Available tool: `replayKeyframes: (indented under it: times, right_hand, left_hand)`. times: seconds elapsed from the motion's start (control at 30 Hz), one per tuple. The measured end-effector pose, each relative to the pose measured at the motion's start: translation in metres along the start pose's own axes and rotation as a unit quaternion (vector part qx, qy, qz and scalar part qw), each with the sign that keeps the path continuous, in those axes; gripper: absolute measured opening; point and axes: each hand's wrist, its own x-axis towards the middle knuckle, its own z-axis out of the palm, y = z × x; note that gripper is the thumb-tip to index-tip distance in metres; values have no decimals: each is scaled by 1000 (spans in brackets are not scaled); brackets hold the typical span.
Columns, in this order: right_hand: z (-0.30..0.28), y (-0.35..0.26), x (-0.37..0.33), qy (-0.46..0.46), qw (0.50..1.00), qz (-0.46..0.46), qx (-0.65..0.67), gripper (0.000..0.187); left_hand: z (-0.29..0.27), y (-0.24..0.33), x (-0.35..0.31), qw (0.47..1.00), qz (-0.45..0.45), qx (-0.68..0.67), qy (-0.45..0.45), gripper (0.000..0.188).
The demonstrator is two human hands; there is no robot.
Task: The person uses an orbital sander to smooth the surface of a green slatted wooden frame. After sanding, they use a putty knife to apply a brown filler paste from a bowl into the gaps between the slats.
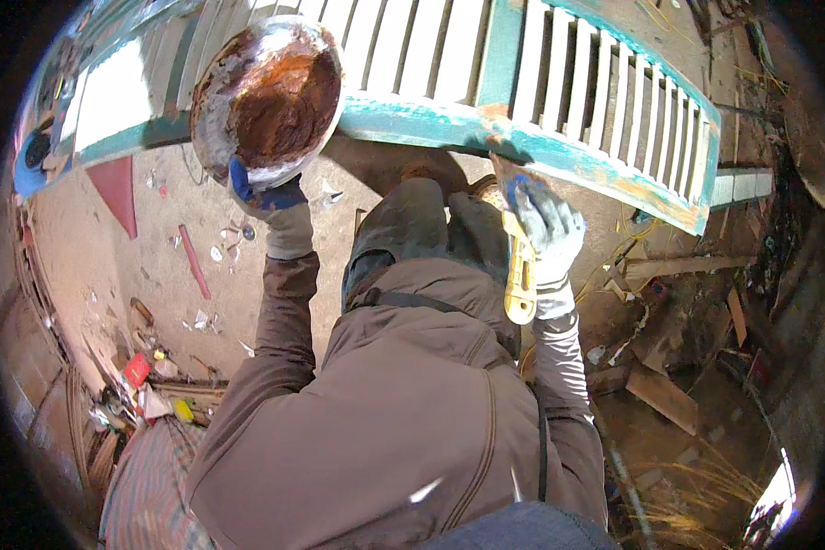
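Observation:
My left hand (275,209), in a white and dark blue work glove, grips the lower rim of a round, whitish bowl (203,137). Reddish-brown paste (289,96) coats the inside of the bowl. In my right hand (548,225), gloved likewise, is a putty knife (521,284) with a yellow handle. Its brownish blade points up to the lower rail of a louvred wooden shutter (412,119); whether it touches is hard to make out. White slats and worn teal paint mark the shutter, which lies across the far side. Part of it is hidden behind the bowl.
A red triangular piece (115,194) and a red strip (192,261) lie on the dusty floor to the left, among small scraps. Litter and a striped cloth (151,486) are at lower left. Wood offcuts (662,399) and loose cords clutter the right.

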Motion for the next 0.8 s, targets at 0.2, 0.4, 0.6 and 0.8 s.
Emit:
replayKeyframes:
  times: [0.2,0.4,0.6,0.8]
  right_hand:
    - [18,1,27,-12,999,-5,-48,36]
    - [-38,-37,16,-36,976,74,204,25]
    - [-47,-45,-3,30,912,252,322,23]
    - [-45,-38,-2,60,976,114,178,30]
  left_hand:
    - [6,-16,12,997,57,-5,-60,45]
    - [44,11,15,983,118,77,-115,40]
    - [44,9,19,985,98,56,-131,45]
    - [43,3,22,981,128,55,-139,57]
